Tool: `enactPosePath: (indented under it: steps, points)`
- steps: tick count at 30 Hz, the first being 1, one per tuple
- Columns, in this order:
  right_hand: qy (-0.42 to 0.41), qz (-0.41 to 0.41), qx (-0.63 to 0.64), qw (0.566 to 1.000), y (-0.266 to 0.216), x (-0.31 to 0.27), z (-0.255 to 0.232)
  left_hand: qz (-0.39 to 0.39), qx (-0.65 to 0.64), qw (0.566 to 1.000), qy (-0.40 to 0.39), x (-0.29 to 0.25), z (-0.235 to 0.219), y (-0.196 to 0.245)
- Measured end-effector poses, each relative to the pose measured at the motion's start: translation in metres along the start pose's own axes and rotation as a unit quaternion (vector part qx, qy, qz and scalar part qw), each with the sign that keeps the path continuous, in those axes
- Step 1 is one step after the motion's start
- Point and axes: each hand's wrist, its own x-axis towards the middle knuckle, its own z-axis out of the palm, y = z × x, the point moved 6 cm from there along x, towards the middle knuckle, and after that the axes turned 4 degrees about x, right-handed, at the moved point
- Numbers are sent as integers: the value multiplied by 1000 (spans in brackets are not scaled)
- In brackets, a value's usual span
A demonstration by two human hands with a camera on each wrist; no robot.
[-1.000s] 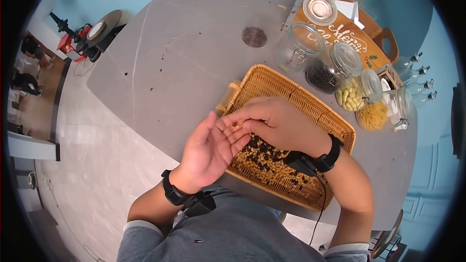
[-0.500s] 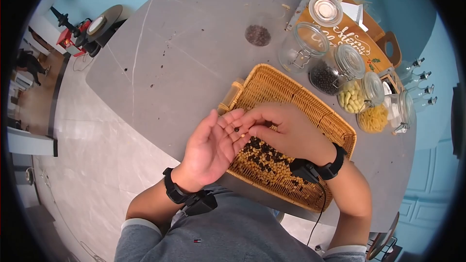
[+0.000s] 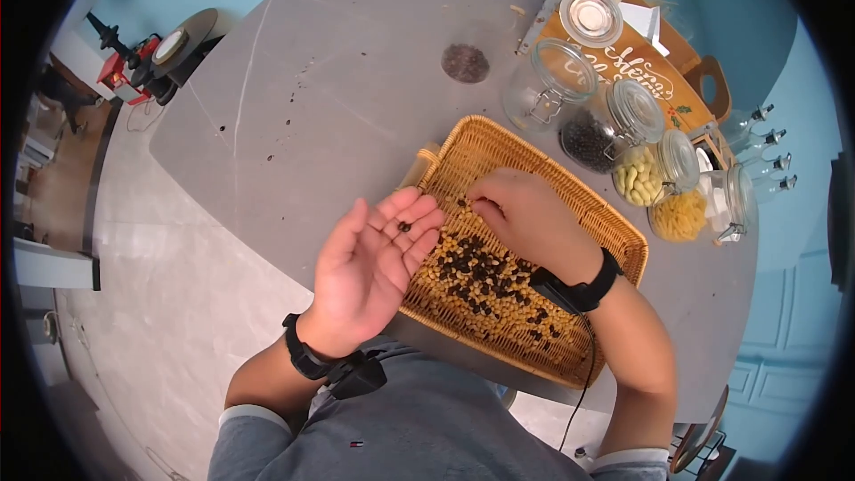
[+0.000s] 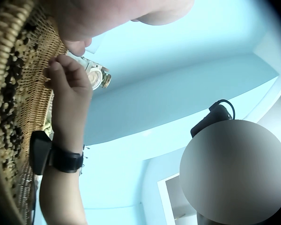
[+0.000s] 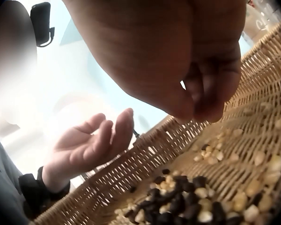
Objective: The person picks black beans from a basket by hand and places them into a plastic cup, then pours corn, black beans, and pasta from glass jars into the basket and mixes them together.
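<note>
My left hand is held palm up beside the near left of a wicker basket, fingers lightly bent. On its fingers lies one small black bean. My right hand hovers over the basket, its thumb and fingertips brought together and pointing down. The fingertips hide whatever may be between them. Below, in the right wrist view, are a few scattered corn kernels. A mixed heap of yellow kernels and black beans covers the near part of the basket floor.
Clip-top glass jars stand right of the basket: an empty-looking one, then black beans, pale peanuts and yellow pasta. A clear container of dark beans sits at the back. Stray beans dot the grey table.
The pale kernel beside the black bean in my left palm is no longer there. My hands have drawn apart: the left toward the left, the right up over the basket's far part.
</note>
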Motion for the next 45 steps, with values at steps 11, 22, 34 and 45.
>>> enactPosePath:
  steps: [11,22,34,45]
  points:
    - [-73,-33,-105,991,5,8,28,4,17,1000,5,-9,-6,9]
    - [-106,-7,-45,993,19,2,18,-9,16,1000,-7,-9,-9,4]
    - [-111,-23,-81,990,11,0,17,-18,17,1000,-11,-10,-5,1]
    - [-82,-35,170,981,-29,11,3,-45,34,998,1,-11,1,-4]
